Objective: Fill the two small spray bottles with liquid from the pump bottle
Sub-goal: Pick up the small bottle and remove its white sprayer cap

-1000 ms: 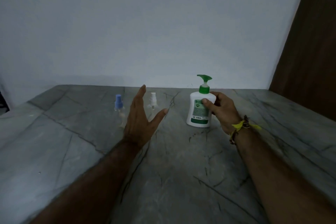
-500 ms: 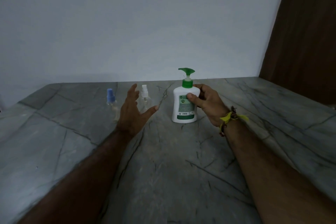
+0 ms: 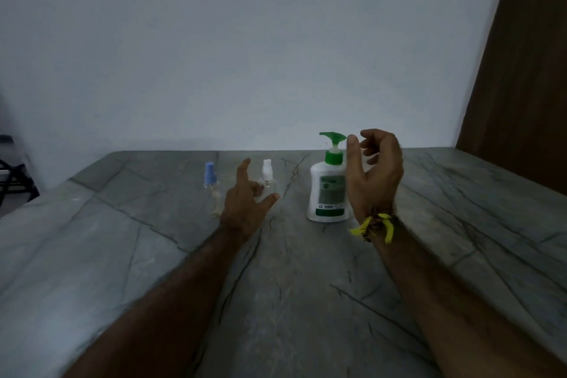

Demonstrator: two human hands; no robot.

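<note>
Status: early stage. Both spray bottles are standing capped on the table [image 3: 306, 301], so no filling appears done; opening and pumping are all left. Your right hand [image 3: 372, 175] is hovering loosely curled, gripping nothing, with the pump bottle [image 3: 326, 190] just to its left. Your left hand [image 3: 245, 205] is reaching, fingers spread, also empty; the white-capped bottle [image 3: 267, 176] is sitting just beyond its fingertips, the blue-capped bottle [image 3: 210, 176] further left. Dim light: liquid levels unreadable, clear bodies faint.
</note>
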